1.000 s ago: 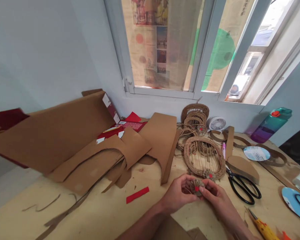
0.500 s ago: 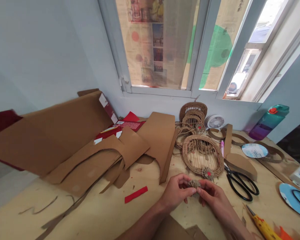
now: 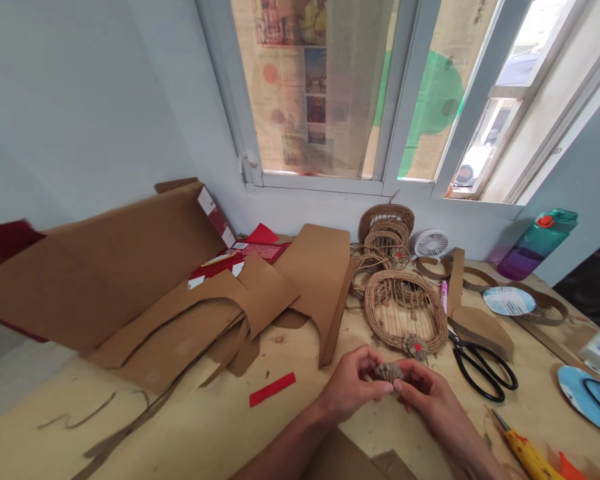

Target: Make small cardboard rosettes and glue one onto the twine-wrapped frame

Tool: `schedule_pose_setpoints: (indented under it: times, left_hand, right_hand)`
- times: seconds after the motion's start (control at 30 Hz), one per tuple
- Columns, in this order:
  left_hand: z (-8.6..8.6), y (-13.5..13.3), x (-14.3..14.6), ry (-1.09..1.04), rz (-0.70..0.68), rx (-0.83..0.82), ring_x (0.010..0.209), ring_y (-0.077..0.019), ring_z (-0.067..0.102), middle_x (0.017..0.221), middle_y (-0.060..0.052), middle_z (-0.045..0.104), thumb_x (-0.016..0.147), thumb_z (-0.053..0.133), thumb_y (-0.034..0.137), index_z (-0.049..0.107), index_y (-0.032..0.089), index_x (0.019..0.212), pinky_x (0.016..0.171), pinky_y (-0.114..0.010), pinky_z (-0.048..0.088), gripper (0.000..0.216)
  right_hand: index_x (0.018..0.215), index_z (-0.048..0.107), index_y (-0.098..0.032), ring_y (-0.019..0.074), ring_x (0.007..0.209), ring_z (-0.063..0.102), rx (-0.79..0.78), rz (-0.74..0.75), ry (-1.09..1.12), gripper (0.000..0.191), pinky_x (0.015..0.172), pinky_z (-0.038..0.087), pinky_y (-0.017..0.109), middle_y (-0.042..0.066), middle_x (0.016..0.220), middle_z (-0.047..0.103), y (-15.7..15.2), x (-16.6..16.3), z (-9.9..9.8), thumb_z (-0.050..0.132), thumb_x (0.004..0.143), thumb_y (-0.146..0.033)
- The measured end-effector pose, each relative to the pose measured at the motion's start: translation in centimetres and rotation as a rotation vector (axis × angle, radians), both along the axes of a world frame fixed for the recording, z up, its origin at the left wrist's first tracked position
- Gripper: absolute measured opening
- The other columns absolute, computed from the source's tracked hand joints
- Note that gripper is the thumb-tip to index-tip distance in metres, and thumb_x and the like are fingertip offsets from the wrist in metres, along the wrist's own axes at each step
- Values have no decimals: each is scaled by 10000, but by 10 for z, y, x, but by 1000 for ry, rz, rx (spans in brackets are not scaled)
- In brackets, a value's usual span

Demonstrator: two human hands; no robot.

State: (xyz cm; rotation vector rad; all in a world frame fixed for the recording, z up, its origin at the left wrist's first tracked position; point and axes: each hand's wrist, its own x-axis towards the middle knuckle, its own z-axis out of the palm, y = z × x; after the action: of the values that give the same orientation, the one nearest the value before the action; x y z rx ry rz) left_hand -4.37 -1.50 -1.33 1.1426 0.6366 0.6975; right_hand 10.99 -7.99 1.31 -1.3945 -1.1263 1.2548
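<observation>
- Here, the left hand [image 3: 351,385] and the right hand [image 3: 427,395] meet low at the middle of the wooden table [image 3: 205,433], fingertips of both pinched on a small brown paper rosette [image 3: 389,371] held just above the tabletop.
- Both hands are curled nearly closed, thumbs and forefingers pressing the rosette from either side.
- Just beyond them lies a flat woven oval frame [image 3: 405,310] with a second rosette, red-centred [image 3: 415,347], at its near rim.
- Behind it, woven baskets [image 3: 386,230] stand stacked against the wall; what they hold cannot be made out.
- Black scissors [image 3: 483,367] lie right of the frame, and a yellow-handled tool [image 3: 525,453] lies nearer the right edge.
- A teal and purple water bottle [image 3: 537,245] lies tilted at the far right; its contents cannot be told.
- Cut brown cardboard sheets [image 3: 130,287] cover the left side, with a red strip [image 3: 273,389] lying on bare wood near the left hand.
</observation>
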Motion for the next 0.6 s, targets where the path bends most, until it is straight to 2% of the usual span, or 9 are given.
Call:
schedule_pose_setpoints:
  times: [0.1, 0.3, 0.47, 0.6]
  left_hand:
    - [2, 1, -3, -28, -8, 16, 638, -107, 540, 709, 12, 609, 535, 836, 278, 551, 152, 722, 570, -205, 405, 363]
    - [4, 2, -5, -34, 2, 28, 661, -127, 550, 720, 3, 613, 523, 844, 321, 558, 155, 714, 615, -231, 405, 382]
    - [5, 1, -3, -18, 15, 14, 618, -102, 523, 680, 19, 600, 537, 834, 286, 547, 153, 702, 567, -204, 387, 356]
    - [2, 1, -2, 17, 14, -20, 568, -100, 519, 683, 11, 599, 547, 808, 286, 533, 156, 729, 472, -189, 399, 355]
  right_hand:
    - [811, 653, -189, 161, 689, 572, 9, 2, 23, 300, 613, 429, 246, 6, 740, 647, -2, 2, 2, 732, 645, -426]
    - [731, 630, -182, 117, 605, 493, -7, 7, 31, 264, 556, 377, 206, -39, 634, 559, -4, 3, 1, 719, 666, -422]
    - [751, 628, -186, 123, 617, 485, 6, 11, 2, 277, 546, 380, 209, -31, 657, 567, -2, 4, -3, 710, 676, -440]
    - [752, 631, -179, 119, 567, 485, -14, -3, -39, 344, 502, 372, 218, -15, 659, 585, 0, 4, -8, 705, 654, -501]
